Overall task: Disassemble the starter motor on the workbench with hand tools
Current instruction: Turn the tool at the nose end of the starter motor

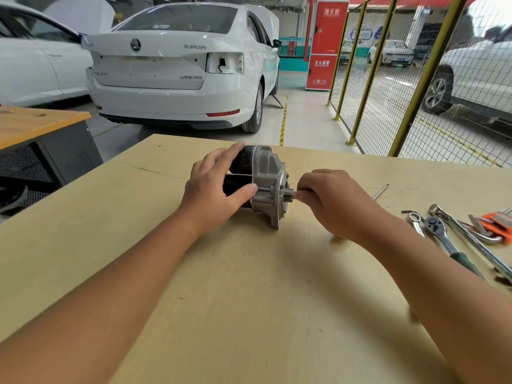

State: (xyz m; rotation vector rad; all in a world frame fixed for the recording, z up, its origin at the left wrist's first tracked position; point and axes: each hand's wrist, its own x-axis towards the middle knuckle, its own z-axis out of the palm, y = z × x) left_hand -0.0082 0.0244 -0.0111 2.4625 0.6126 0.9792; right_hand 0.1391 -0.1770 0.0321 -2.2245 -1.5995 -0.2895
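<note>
The starter motor point(267, 176) lies on its side on the light wooden workbench point(249, 286), black body to the left, grey aluminium nose housing to the right. My left hand point(219, 189) is clamped over the black body, thumb against the housing's edge. My right hand point(335, 200) is closed around a thin metal tool point(299, 193). The tool's tip touches the small pinion gear point(288, 194) sticking out of the housing. A bit of yellow, possibly the tool's handle point(337, 237), shows under that hand; most of the tool is hidden.
A long thin metal rod point(381, 191) lies right of my right hand. At the bench's right edge lie a ratchet point(443, 234), spanners point(468, 234) and an orange hex key set point(498, 221). White cars, a yellow mesh fence and another bench stand beyond.
</note>
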